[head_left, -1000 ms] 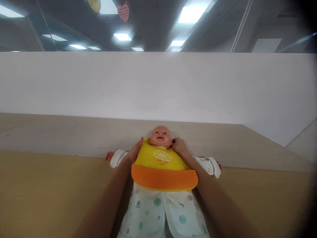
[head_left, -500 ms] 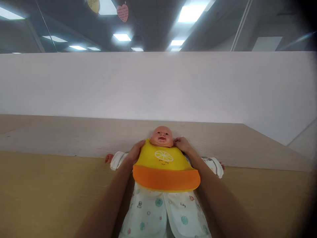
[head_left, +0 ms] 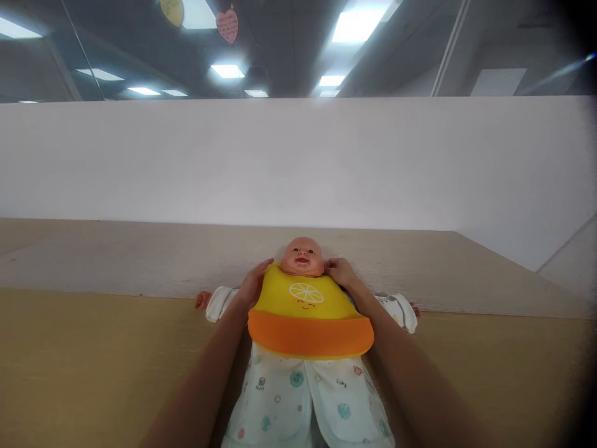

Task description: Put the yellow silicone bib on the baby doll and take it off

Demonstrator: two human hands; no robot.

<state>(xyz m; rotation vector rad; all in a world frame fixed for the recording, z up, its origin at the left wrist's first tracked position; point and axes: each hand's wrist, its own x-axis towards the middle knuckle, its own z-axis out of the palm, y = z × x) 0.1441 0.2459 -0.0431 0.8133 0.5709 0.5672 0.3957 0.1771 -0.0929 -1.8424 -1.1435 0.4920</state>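
A baby doll (head_left: 302,256) lies on its back on the wooden table (head_left: 93,361), arms spread, in white printed clothes (head_left: 303,398). A yellow and orange bib (head_left: 305,311) with a lemon-slice face covers its chest. My left hand (head_left: 252,283) grips the bib's upper left edge at the doll's shoulder. My right hand (head_left: 340,271) is closed on the bib's upper right corner beside the doll's neck. Both forearms run along the doll's sides.
A white partition wall (head_left: 298,162) stands behind the table. The table's paler far strip (head_left: 140,255) runs under the doll's head. Ceiling lights and a pink paper heart (head_left: 227,25) hang overhead.
The doll, bib and both hands have barely shifted; the view moved slightly. My hands keep their hold at the bib's top corners.
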